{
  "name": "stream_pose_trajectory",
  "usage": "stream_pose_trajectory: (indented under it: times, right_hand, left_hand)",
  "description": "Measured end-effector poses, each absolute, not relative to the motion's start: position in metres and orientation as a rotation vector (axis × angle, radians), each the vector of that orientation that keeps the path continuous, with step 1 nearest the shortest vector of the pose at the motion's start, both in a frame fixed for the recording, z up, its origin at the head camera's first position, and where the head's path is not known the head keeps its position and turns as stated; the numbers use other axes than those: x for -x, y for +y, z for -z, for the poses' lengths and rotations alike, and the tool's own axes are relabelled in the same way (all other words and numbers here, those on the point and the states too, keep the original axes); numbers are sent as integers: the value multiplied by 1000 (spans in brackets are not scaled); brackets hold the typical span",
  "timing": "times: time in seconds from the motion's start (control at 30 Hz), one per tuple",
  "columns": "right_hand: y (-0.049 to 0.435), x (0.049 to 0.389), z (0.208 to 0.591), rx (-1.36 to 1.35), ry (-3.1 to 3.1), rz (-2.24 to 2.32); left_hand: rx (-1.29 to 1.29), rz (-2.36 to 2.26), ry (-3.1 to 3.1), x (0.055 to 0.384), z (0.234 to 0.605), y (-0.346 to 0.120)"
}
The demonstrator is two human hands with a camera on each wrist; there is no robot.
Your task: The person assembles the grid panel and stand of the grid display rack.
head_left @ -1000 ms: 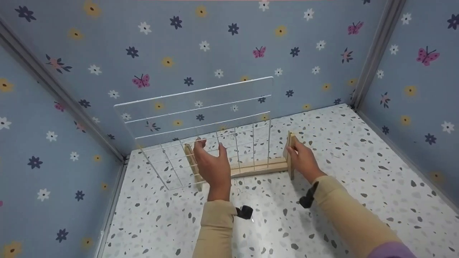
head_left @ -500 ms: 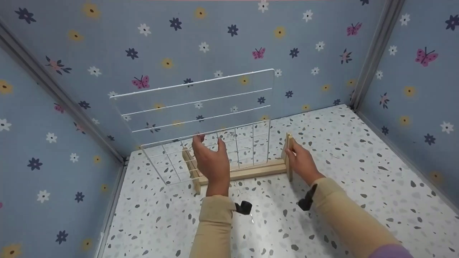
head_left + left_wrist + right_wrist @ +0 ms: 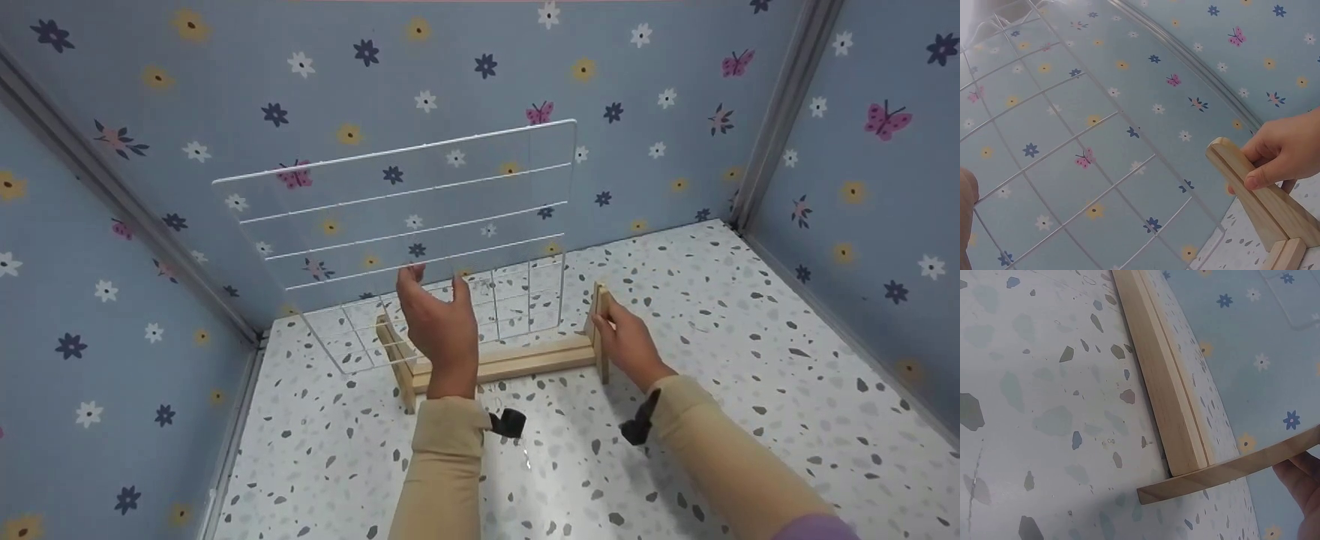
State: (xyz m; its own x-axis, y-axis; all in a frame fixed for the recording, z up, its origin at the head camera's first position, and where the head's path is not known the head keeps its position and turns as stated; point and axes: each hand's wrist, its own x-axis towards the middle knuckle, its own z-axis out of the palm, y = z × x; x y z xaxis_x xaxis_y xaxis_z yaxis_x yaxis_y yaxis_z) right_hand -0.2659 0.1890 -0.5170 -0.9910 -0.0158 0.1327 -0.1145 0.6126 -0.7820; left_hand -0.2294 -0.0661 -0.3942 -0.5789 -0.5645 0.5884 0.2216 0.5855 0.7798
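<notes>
My left hand (image 3: 442, 322) holds a white wire grid panel (image 3: 394, 152) by its middle wires, fingers partly hidden behind them. The panel hangs tilted above a pale wooden stand (image 3: 536, 365), apart from its grooved rail as far as I can see. The left wrist view shows the panel's wires (image 3: 1075, 138) spread wide before the wall. My right hand (image 3: 634, 345) grips the stand's right upright (image 3: 601, 330), thumb on the inner side. In the right wrist view the rail (image 3: 1157, 377) lies on the floor and meets the upright (image 3: 1213, 477) at its end.
Blue flowered walls (image 3: 480, 67) enclose the back and both sides, with grey metal strips (image 3: 776, 112) at the corners. The stand sits on a white speckled surface (image 3: 547, 465). Its left upright (image 3: 395, 364) stands beneath the panel's lower left part.
My left hand has raised the wire panel, its top edge now higher against the back wall. My right hand keeps its grip on the upright, and the stand has barely shifted.
</notes>
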Motion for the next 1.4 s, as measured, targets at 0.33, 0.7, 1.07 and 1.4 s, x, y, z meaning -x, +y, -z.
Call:
stream_pose_trajectory:
  times: [0.33,0.7,1.07,1.4]
  right_hand:
    - [188,262,520,-210,-2667,-1285]
    - [186,261,522,-205,-2677,-1286]
    - [186,261,520,-155,-2705,-1305]
    - [184,259,519,-169,-2688,-1268]
  left_hand:
    - [-238,1085,-1904,231,379,-62]
    - [-219,1070,-1874,232,365,-57]
    - [-161,1098,-1854,232,351,-52]
    - [-141,1114,-1876,235,350,-46]
